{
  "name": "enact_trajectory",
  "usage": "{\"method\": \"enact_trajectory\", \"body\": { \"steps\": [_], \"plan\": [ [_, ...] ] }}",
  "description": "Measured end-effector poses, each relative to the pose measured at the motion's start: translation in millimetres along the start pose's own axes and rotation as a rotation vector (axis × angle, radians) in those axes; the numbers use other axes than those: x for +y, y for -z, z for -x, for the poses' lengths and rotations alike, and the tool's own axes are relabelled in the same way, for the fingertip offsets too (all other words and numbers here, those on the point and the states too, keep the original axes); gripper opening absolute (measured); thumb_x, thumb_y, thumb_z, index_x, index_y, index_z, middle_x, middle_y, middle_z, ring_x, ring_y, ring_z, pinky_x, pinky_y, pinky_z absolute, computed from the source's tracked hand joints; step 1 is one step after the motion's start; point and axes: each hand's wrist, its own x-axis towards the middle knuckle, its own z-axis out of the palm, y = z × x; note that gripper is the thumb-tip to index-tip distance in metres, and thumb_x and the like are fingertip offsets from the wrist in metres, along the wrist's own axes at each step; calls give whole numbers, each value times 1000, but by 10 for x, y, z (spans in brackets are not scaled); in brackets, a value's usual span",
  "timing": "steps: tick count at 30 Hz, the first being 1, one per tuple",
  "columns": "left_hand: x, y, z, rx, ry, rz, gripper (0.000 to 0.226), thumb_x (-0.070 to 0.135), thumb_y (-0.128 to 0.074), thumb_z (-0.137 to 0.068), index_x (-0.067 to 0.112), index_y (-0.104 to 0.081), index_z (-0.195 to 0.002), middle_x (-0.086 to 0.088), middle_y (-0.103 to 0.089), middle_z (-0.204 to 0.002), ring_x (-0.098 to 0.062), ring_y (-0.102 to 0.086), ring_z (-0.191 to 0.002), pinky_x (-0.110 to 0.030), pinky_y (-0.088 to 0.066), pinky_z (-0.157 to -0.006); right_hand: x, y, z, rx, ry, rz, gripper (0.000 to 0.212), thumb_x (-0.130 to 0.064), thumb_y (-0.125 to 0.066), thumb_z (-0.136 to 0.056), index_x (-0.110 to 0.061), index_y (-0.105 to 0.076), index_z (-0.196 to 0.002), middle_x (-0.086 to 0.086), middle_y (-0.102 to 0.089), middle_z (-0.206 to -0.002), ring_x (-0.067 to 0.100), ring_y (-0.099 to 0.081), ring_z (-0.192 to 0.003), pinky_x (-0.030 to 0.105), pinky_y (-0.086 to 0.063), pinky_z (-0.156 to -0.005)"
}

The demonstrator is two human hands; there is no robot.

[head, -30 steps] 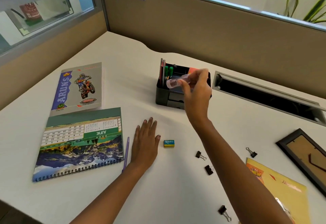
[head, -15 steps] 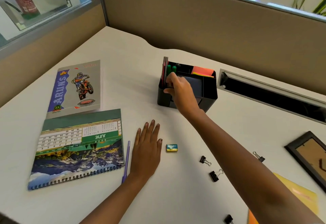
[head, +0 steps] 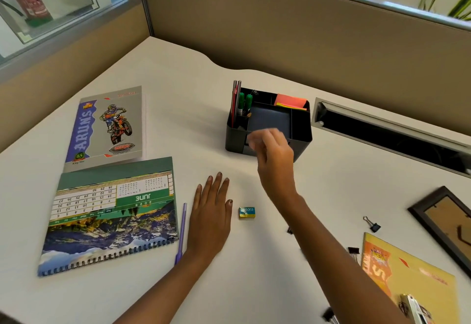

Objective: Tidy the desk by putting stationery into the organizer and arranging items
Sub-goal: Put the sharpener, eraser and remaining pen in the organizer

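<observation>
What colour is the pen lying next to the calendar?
The pen is purple, shown best in the head view.

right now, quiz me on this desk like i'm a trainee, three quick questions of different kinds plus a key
1. Short answer: what colour are the caps of the markers standing in the organizer?
2. Pick one: the purple pen lies
A. on the desk, between the calendar and the left hand
B. in the organizer
C. on top of the calendar
3. True or false: the left hand lies flat on the desk and holds nothing.

Key: 1 green; 2 A; 3 true.
</observation>
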Motion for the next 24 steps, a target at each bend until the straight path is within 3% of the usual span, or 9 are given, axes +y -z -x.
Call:
{"method": "enact_trajectory", "body": {
  "steps": [7, 12, 16, 21, 24],
  "plan": [
    [-18, 5, 6, 6, -7, 6, 53, 37, -16, -99, 18, -24, -148, -1, -21, -156, -18, -14, -145, -38, -12, -116, 79, 129, 988, -422, -33, 35, 28, -22, -70, -83, -12, -67, -109, 4, -64, -110, 20, -57, -102, 20, -45, -86],
    [-7, 12, 4, 10, -2, -1, 53, 38, -14, -99, 18, -26, -147, -1, -22, -156, -18, -16, -144, -39, -15, -117, 140, 127, 1262, -504, -61, 73, 34, -14, -73, -80, -16, -65, -113, 2, -63, -109, 18, -59, -98, 25, -53, -81],
    [-11, -2, 17, 12, -9, 6, 52, 36, -16, -99, 18, -24, -148, -1, -21, -156, -18, -14, -145, -39, -14, -117, 129, 117, 1162, -430, -62, 71, 27, -15, -71, -81, -11, -66, -107, 4, -64, -103, 18, -61, -90, 21, -54, -78],
    [0, -10, 1, 28, -3, 5, 52, 35, -20, -99, 17, -27, -147, -2, -24, -155, -19, -19, -144, -39, -15, -118, 45, 135, 502, -115, -82, 19, 24, -7, -72, -80, -3, -66, -103, 11, -62, -106, 12, -58, -95, 4, -43, -85],
    [6, 1, 10, 35, -3, -2, 51, 33, -24, -98, 16, -30, -146, -3, -26, -154, -20, -22, -143, -39, -19, -117, -45, 81, -17, -41, -168, -55, 26, -11, -71, -83, -5, -63, -107, 10, -59, -109, 12, -57, -97, 1, -44, -77]
  ]
}}
